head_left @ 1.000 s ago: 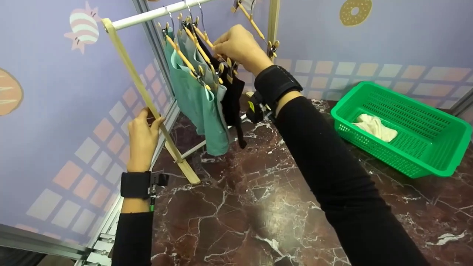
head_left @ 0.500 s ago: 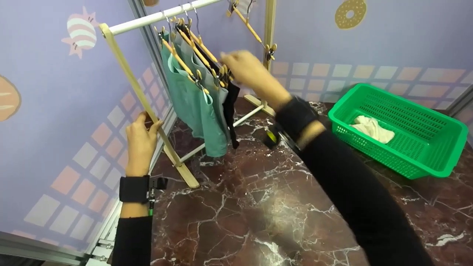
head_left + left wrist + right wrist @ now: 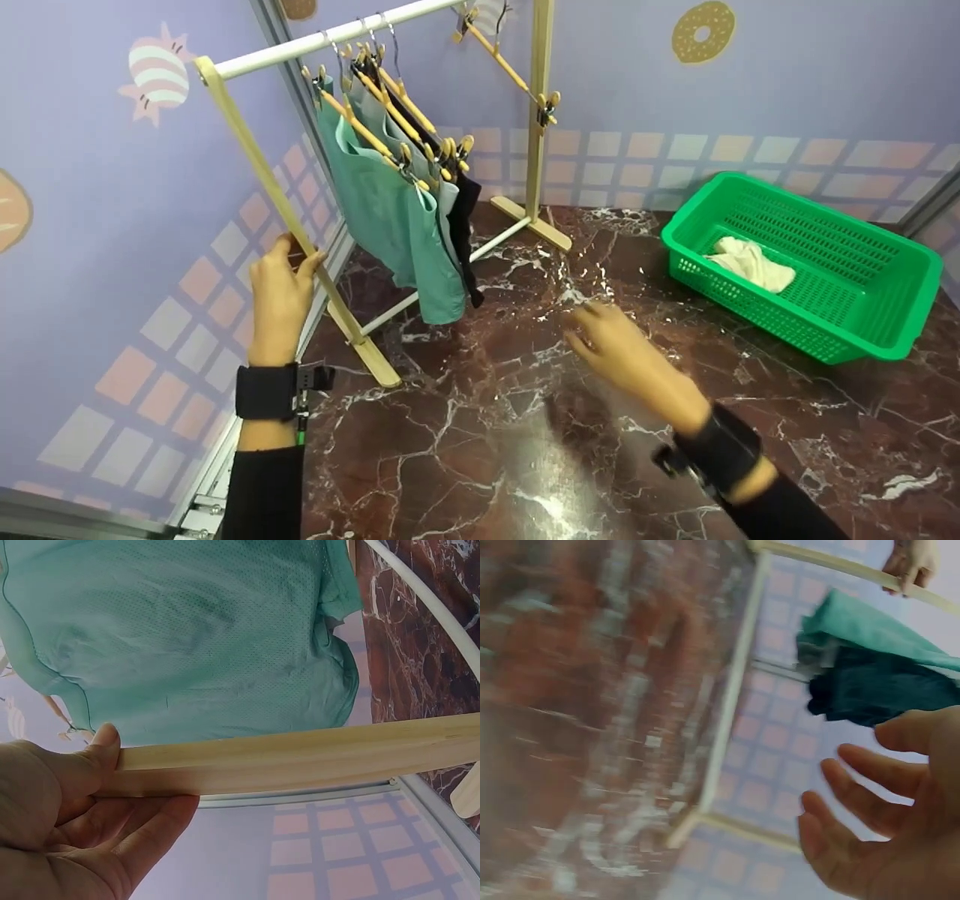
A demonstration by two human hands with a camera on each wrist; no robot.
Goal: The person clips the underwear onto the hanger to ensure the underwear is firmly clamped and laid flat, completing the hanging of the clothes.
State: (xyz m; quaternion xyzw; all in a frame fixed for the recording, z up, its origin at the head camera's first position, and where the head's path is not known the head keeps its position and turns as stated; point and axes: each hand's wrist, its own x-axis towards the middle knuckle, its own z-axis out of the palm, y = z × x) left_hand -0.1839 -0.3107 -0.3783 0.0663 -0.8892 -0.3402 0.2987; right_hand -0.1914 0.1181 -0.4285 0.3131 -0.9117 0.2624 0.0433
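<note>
My left hand (image 3: pixel 281 304) grips the wooden side post (image 3: pixel 255 161) of a clothes rack, thumb on one face and fingers on the other in the left wrist view. My right hand (image 3: pixel 622 352) is in the air over the marble floor, fingers spread and loosely bent, with nothing in them. From the rack's white rail (image 3: pixel 300 45) hang clip hangers bearing teal shorts (image 3: pixel 382 210), a grey garment (image 3: pixel 448 196) mostly hidden behind them, and a black garment (image 3: pixel 465 202) farthest along. The teal cloth (image 3: pixel 187 637) fills the upper left wrist view.
A bare clip hanger (image 3: pixel 499 58) hangs at the rail's far end. To the right, a green plastic basket (image 3: pixel 750 300) stands on the floor with a crumpled white cloth (image 3: pixel 754 264) inside. Patterned walls (image 3: pixel 615 67) stand close behind and left of the rack.
My right hand has let go of the black garment's hanger and moved down and right, away from the rack. My left hand stays on the post.
</note>
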